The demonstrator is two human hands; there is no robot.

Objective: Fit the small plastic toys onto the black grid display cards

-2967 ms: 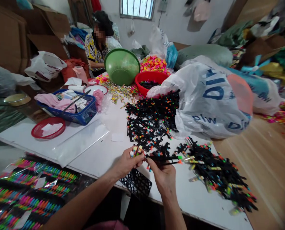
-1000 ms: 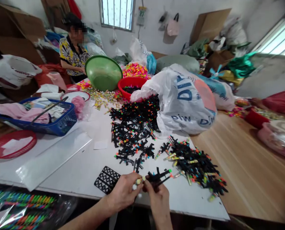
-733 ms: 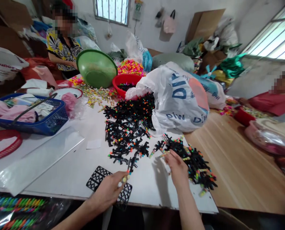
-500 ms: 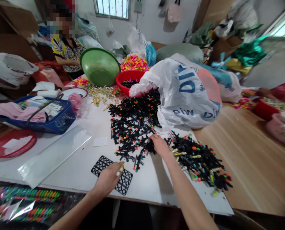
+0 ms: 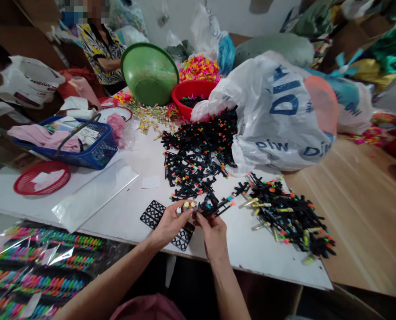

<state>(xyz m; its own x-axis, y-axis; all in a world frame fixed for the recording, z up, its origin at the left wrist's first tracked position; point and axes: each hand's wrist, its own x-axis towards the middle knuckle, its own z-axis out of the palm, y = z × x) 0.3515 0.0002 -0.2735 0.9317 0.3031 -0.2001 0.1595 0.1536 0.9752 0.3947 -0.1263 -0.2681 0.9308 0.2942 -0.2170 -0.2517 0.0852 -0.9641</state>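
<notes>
Here, the left hand point(image 5: 170, 224) clasps small tubes point(image 5: 186, 205); the right hand point(image 5: 215, 233) pinches a black toy gun point(image 5: 214, 207).

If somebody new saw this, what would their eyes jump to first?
Probably the big white plastic bag with blue letters, right of the middle, and the heap of black toy guns with bright tips to its left on the white tabletop. Farther back, a green basin sits tilted beside a red tub. In front, the left hand holds small capped tubes and the right hand a black toy gun.
</notes>
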